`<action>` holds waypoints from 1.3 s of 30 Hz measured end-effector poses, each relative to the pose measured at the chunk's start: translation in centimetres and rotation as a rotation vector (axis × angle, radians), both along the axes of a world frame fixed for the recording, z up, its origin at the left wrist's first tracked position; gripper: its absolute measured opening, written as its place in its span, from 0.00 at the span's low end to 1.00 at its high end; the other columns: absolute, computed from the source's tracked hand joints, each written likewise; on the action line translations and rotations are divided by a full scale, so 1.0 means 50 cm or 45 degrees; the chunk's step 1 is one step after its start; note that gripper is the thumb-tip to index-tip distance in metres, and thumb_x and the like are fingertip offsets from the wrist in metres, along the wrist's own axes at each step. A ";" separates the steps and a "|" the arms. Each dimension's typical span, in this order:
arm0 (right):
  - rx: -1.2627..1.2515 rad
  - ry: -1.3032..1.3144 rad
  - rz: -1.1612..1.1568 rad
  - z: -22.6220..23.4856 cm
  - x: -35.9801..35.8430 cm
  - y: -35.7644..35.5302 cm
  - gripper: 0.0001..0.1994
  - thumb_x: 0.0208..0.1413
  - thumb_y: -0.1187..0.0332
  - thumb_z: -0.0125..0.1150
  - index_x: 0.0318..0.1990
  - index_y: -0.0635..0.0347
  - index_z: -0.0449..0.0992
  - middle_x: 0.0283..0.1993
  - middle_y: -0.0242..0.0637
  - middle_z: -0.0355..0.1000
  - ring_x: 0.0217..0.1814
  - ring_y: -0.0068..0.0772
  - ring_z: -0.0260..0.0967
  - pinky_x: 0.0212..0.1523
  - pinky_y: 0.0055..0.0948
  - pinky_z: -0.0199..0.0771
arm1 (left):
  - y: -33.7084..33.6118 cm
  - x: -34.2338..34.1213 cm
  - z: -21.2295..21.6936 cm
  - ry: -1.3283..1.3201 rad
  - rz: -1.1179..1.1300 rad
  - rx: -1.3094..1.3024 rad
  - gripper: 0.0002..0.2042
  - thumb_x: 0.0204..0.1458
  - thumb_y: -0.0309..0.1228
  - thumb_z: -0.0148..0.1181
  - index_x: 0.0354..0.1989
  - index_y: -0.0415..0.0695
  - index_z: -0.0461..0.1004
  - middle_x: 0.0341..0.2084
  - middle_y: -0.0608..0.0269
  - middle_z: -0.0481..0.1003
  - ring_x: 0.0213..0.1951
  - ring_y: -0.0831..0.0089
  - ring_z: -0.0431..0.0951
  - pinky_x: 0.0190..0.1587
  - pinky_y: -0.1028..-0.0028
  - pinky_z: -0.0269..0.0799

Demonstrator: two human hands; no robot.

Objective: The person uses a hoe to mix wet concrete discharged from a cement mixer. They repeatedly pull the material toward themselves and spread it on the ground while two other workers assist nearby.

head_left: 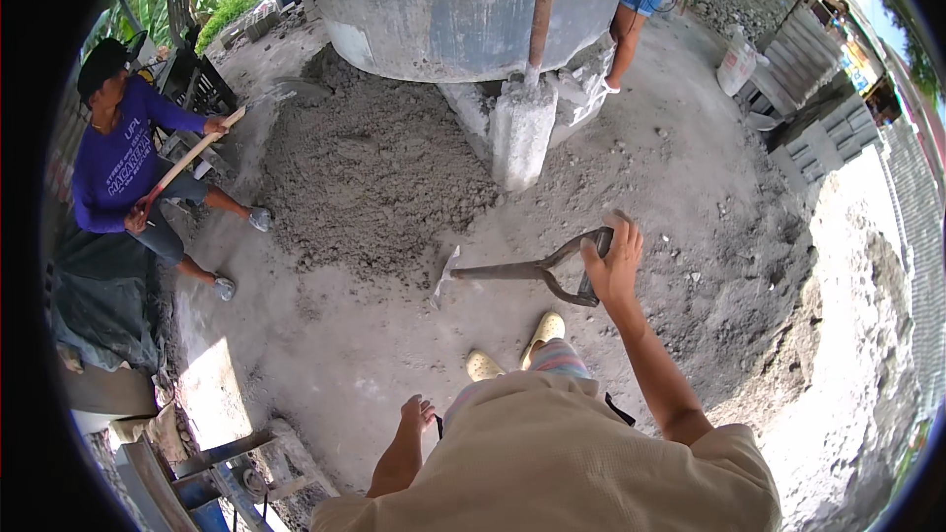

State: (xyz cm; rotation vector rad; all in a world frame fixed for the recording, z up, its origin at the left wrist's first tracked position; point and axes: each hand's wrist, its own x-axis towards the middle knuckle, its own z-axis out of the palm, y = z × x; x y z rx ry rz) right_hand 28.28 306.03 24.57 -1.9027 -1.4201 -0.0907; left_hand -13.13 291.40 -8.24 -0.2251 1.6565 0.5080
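Observation:
My right hand [616, 261] is at the D-shaped grip of a shovel [498, 272], its fingers around the grip's crossbar. The shovel's shaft runs left from the hand, and its blade, seen edge-on, meets the ground at the rim of a heap of damp grey mortar mix [370, 167]. My left hand [419, 412] hangs low beside my body with nothing in it, the fingers loosely bent and apart. My feet in pale clogs stand just below the shovel.
A large round metal mixer drum [473, 15] stands ahead on a concrete support [520, 133]. A co-worker [128, 148] at left holds a long wooden-handled tool [192, 158]; another person [641, 10] stands beyond the drum. Stacked hollow blocks [823, 143] are at right, a metal frame [217, 483] lower left.

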 end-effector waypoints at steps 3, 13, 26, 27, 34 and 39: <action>0.061 0.136 0.323 0.018 -0.015 0.016 0.16 0.37 0.67 0.53 0.37 0.60 0.65 0.42 0.42 0.63 0.47 0.47 0.55 0.48 0.40 0.51 | -0.052 0.020 0.041 0.079 -0.161 0.044 0.16 0.44 0.37 0.50 0.40 0.43 0.61 0.32 0.58 0.68 0.29 0.65 0.70 0.31 0.63 0.64; 0.239 -0.115 0.750 0.082 -0.197 0.103 0.04 0.39 0.69 0.51 0.22 0.58 0.69 0.21 0.35 0.68 0.28 0.36 0.67 0.40 0.38 0.63 | -0.044 0.056 0.065 0.072 -0.046 0.147 0.14 0.46 0.35 0.48 0.40 0.43 0.61 0.32 0.58 0.67 0.27 0.65 0.70 0.25 0.65 0.64; 0.154 -0.092 0.946 0.074 -0.174 0.093 0.09 0.42 0.66 0.50 0.14 0.55 0.65 0.11 0.33 0.63 0.13 0.34 0.62 0.21 0.31 0.63 | 0.078 0.193 0.137 0.282 0.199 0.407 0.09 0.45 0.35 0.54 0.27 0.46 0.62 0.10 0.72 0.56 0.08 0.82 0.51 0.16 0.76 0.60; 0.136 -0.068 0.943 0.074 -0.165 0.082 0.09 0.42 0.65 0.51 0.15 0.55 0.65 0.12 0.33 0.63 0.14 0.34 0.62 0.21 0.32 0.63 | 0.109 0.218 0.183 0.264 0.214 0.528 0.10 0.44 0.36 0.55 0.24 0.47 0.60 0.09 0.72 0.55 0.08 0.83 0.51 0.16 0.77 0.59; 0.272 0.174 1.014 0.072 -0.126 0.074 0.04 0.42 0.74 0.51 0.29 0.58 0.66 0.23 0.36 0.66 0.21 0.36 0.65 0.20 0.31 0.64 | 0.301 0.427 0.586 0.096 0.046 1.693 0.06 0.49 0.29 0.51 0.23 0.48 0.61 0.18 0.75 0.62 0.22 0.87 0.60 0.26 0.83 0.59; 0.300 0.599 1.063 0.076 -0.123 0.125 0.10 0.44 0.79 0.46 0.35 0.57 0.65 0.28 0.37 0.67 0.27 0.39 0.66 0.26 0.31 0.66 | 0.332 0.531 0.705 0.698 -0.203 1.994 0.05 0.51 0.30 0.45 0.30 0.42 0.64 0.25 0.67 0.64 0.29 0.79 0.62 0.36 0.80 0.58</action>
